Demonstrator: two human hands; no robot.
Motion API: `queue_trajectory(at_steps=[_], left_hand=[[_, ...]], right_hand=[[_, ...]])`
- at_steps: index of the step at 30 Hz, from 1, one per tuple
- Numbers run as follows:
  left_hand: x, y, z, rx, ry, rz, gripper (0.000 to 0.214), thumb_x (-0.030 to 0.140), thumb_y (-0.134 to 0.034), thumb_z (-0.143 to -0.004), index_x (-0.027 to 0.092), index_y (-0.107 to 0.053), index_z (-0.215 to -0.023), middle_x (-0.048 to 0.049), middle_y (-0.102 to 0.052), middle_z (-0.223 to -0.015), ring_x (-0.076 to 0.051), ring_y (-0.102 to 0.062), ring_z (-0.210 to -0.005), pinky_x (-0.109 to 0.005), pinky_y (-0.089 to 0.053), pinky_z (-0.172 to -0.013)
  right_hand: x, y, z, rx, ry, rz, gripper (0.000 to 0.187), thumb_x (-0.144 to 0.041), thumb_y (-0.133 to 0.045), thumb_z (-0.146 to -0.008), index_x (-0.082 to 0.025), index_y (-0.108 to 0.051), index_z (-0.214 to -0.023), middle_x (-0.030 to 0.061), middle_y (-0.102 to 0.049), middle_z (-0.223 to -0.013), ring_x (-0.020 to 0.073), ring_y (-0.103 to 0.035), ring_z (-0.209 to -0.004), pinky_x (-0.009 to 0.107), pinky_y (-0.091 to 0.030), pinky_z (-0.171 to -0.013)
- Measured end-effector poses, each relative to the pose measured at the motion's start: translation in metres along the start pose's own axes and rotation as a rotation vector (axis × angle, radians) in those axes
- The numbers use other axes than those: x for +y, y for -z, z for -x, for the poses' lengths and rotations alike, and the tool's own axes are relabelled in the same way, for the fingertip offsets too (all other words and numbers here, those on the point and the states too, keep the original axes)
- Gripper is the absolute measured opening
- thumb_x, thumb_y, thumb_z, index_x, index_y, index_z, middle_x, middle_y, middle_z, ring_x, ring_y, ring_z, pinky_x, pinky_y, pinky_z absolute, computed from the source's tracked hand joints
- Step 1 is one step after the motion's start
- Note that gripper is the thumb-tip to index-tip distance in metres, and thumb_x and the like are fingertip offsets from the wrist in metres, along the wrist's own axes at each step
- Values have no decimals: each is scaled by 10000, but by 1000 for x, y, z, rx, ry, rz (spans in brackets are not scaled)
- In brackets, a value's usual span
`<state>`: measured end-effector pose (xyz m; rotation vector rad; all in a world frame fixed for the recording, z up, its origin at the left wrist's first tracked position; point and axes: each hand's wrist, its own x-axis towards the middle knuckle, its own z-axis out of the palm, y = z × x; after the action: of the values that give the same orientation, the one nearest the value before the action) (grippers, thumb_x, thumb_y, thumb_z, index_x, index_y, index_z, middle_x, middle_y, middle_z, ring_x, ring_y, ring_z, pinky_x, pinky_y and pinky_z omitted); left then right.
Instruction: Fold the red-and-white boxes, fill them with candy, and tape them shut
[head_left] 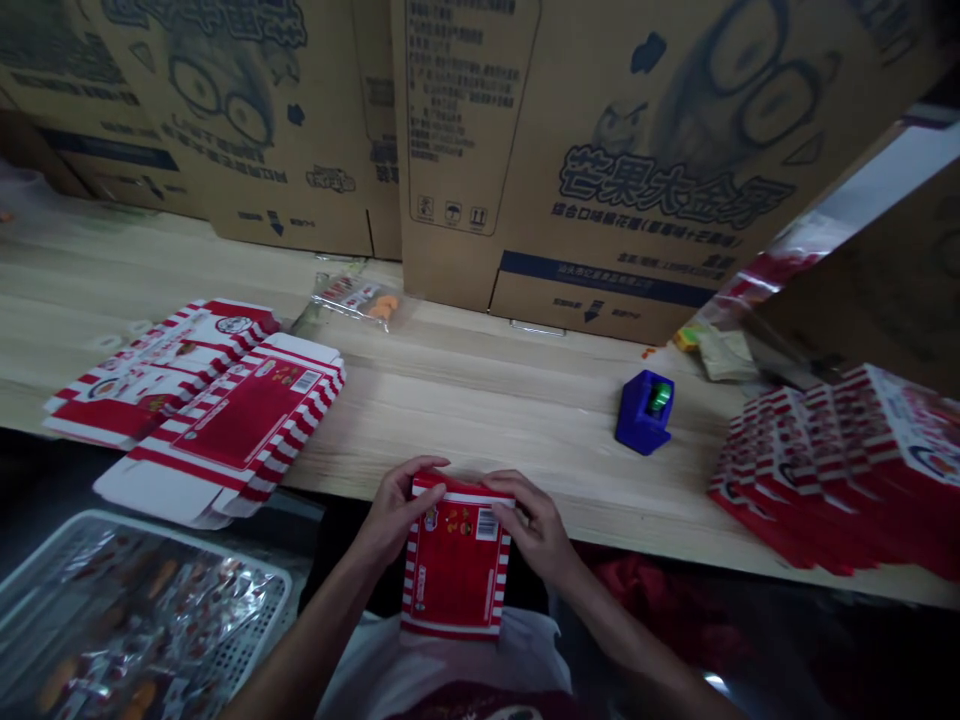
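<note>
A red box with white-striped sides (pixel 456 565) is held upright in front of my body, its barcode side facing up toward me. My left hand (pixel 399 505) grips its upper left corner, thumb on the face. On the upper right corner, my right hand (pixel 536 520) is closed, with the thumb near the barcode and the fingers behind the top edge. The box's far side is hidden. To the left, flattened red-and-white cartons (pixel 247 410) lie in a pile over the table's front edge.
A blue tape dispenser (pixel 637 425) stands right of centre. Finished-looking striped boxes (pixel 817 470) line the right side. A clear snack packet (pixel 360 298) lies near large brown cartons (pixel 540 200) at the back. At lower left, a white basket (pixel 274 578) holds wrapped snacks.
</note>
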<state>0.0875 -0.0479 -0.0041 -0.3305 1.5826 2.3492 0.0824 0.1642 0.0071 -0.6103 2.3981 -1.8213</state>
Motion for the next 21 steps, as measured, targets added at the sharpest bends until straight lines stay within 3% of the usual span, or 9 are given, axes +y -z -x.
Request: queue_trajectory(at_steps=[3, 7, 12, 14, 17, 21], left_hand=[[6, -8, 5, 46, 14, -19, 358, 302, -775, -685, 150, -670, -992, -53, -731, -851, -178, -678, -704, -272, -533, -658], [18, -13, 7, 44, 93, 13, 378, 279, -808, -617, 130, -677, -939, -61, -741, -812, -188, -678, -681, -275, -527, -641], [32, -18, 8, -15, 153, 5, 377, 266, -804, -590, 117, -681, -913, -56, -728, -772, -161, -650, -641, -244, -498, -612], [34, -21, 10, 2, 141, -13, 341, 266, -804, -586, 122, -678, -868, -40, -716, -736, -144, -632, -616, -227, -483, -589], [33, -25, 13, 17, 130, -37, 324, 267, -804, -584, 121, -684, -847, -37, -713, -733, -137, -622, -612, -220, -477, -580], [30, -23, 14, 13, 123, -19, 296, 242, -808, -578, 117, -713, -829, -45, -724, -732, -140, -629, -620, -220, -481, -590]], right_hand=[[-10, 5, -7, -21, -52, -47, 187, -330, -547, -904, -221, -699, -911, 82, -714, -970, 215, -651, -951, 368, -509, -848], [-19, 7, -12, -52, -144, -113, 212, -378, -577, -879, -208, -704, -873, 81, -718, -1002, 221, -654, -961, 365, -502, -853], [-26, 16, -30, -191, -514, -337, 330, -450, -706, -757, -167, -644, -916, 32, -705, -804, 156, -634, -703, 250, -465, -612], [-27, 21, -42, -307, -644, -461, 387, -428, -788, -660, -150, -644, -889, 3, -687, -717, 120, -602, -613, 218, -427, -560], [-28, 26, -56, -422, -729, -559, 363, -317, -854, -556, -131, -676, -813, -2, -693, -693, 89, -600, -590, 199, -432, -571], [-23, 20, -60, -428, -838, -646, 310, -198, -854, -489, -131, -702, -751, -7, -697, -641, 75, -593, -532, 185, -442, -529]])
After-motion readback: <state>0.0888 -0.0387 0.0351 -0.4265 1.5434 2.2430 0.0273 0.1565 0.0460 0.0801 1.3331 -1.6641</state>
